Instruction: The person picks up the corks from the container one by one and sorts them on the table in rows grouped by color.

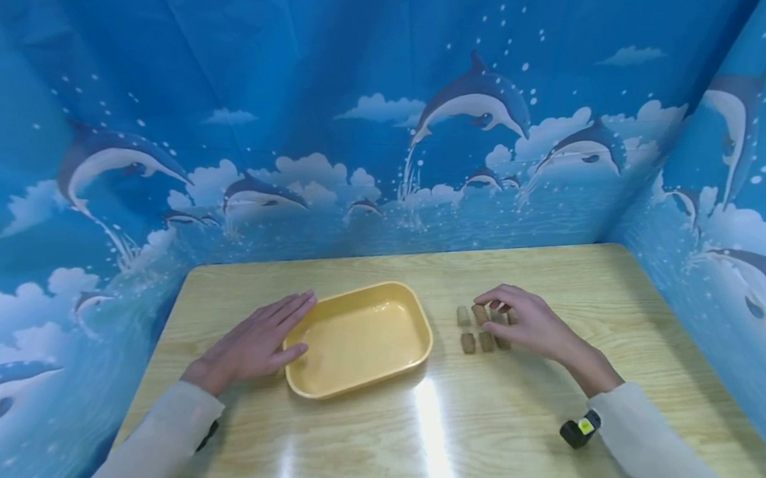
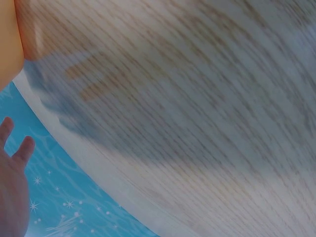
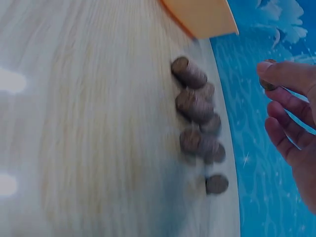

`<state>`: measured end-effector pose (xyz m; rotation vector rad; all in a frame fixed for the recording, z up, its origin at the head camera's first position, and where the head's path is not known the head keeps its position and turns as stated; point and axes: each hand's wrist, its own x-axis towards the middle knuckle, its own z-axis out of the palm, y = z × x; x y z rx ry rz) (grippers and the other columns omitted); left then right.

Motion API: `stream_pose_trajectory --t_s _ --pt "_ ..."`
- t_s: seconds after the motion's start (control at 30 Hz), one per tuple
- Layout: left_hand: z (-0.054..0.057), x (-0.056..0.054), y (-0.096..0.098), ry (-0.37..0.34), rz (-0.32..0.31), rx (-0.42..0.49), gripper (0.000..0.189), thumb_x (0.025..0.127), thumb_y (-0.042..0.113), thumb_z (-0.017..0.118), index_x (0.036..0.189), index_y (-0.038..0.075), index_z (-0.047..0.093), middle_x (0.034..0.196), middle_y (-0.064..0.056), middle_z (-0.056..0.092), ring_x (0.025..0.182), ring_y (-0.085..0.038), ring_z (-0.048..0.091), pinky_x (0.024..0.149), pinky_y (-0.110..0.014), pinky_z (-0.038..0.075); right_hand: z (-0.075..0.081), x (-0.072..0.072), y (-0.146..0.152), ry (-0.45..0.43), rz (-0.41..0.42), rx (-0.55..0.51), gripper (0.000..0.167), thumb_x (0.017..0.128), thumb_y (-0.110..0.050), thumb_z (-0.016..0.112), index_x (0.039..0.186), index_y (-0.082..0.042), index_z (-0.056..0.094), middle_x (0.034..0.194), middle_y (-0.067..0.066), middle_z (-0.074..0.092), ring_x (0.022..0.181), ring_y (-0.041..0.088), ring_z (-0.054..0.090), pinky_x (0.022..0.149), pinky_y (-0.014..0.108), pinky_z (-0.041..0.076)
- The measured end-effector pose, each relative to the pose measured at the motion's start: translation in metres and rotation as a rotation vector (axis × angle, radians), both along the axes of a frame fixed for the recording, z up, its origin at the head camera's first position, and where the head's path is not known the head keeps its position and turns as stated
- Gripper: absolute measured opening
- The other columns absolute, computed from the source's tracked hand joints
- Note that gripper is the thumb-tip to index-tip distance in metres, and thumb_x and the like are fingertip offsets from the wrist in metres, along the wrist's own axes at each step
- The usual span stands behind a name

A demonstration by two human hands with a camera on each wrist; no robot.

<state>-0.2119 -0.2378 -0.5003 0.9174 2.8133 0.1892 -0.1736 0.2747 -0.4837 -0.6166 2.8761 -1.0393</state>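
Observation:
My right hand (image 1: 526, 321) pinches a short brown cylinder (image 1: 480, 315) between thumb and fingertips, above a group of similar pieces. In the right wrist view the held piece is partly hidden by the thumb, and the other fingers are bent below it. Several ridged brown cylinders (image 3: 195, 106) lie in two rows on the table beneath that hand. On the other side, my left hand (image 1: 260, 343) rests at the left end of a yellow rectangular tray (image 1: 362, 383), fingers extended along its rim and thumb over the near edge. The tray's inside is bare.
The wood-grain table (image 1: 369, 444) bears the tray left of the cylinders, a short gap apart. Blue curtains (image 1: 346, 66) printed with dolphins stand behind the table and along both sides. A small black device (image 1: 580, 429) sits at the right wrist.

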Motion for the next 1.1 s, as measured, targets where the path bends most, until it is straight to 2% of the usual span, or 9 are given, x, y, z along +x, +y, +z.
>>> stream_pose_trajectory --t_s 0.27,0.57,0.87,1.1 --pt "-0.001 0.000 -0.001 0.008 -0.007 0.003 0.088 0.109 0.062 0.053 0.178 0.027 0.010 0.185 -0.002 0.015 0.169 -0.034 0.024 0.134 -0.061 0.029 -0.008 0.013 0.026 0.050 -0.083 0.029 0.041 0.096 -0.016 0.086 0.134 -0.009 0.073 0.127 0.007 0.076 0.116 0.033 0.071 0.098 0.061 0.060" --pt "-0.002 0.000 -0.002 0.011 -0.009 0.003 0.088 0.109 0.061 0.054 0.178 0.027 0.010 0.185 -0.002 0.015 0.169 -0.034 0.023 0.134 -0.061 0.028 -0.020 0.025 0.046 0.083 -0.137 0.038 0.039 0.092 -0.010 0.087 0.129 -0.005 0.074 0.120 0.011 0.078 0.109 0.035 0.073 0.096 0.059 0.061" --pt "0.000 0.001 -0.002 0.013 -0.018 0.018 0.086 0.110 0.057 0.056 0.177 0.024 0.014 0.184 -0.005 0.018 0.168 -0.035 0.025 0.133 -0.062 0.030 -0.035 0.029 0.057 0.070 -0.160 0.034 0.039 0.091 -0.011 0.089 0.127 -0.007 0.075 0.119 0.009 0.078 0.110 0.034 0.074 0.097 0.056 0.062" --pt "0.001 0.001 -0.001 -0.004 -0.006 0.014 0.086 0.110 0.057 0.055 0.177 0.024 0.013 0.184 -0.004 0.017 0.169 -0.034 0.024 0.134 -0.062 0.029 -0.047 0.031 0.062 0.018 -0.164 0.043 0.040 0.091 -0.013 0.089 0.128 -0.010 0.074 0.122 0.007 0.077 0.112 0.031 0.073 0.097 0.050 0.063"
